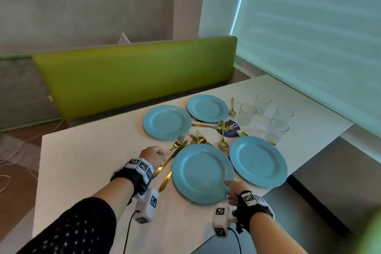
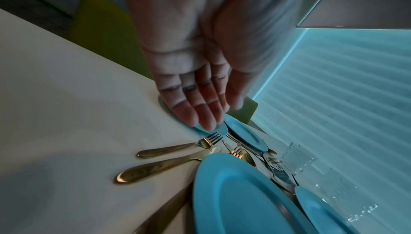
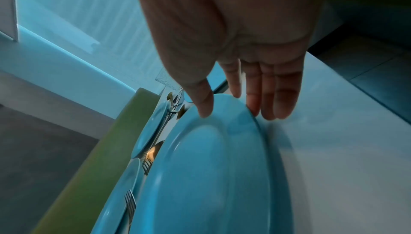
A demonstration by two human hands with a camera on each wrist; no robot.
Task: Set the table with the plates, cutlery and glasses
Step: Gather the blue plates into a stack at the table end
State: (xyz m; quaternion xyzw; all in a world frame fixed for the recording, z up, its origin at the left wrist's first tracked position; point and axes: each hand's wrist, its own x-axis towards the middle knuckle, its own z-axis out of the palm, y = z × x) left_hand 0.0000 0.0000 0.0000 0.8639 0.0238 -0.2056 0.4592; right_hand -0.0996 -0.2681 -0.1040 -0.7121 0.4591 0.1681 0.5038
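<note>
Four blue plates lie on the white table. My right hand pinches the near plate at its near right rim; in the right wrist view the thumb lies on top of this plate and the fingers reach under its edge. My left hand hovers by a gold fork and knife left of that plate. The left wrist view shows its fingers straight and holding nothing above the fork. More gold cutlery lies piled between the plates.
Several clear glasses stand at the back right, near a dark round coaster. The other plates sit at right, far left and far middle. A green bench back runs behind the table.
</note>
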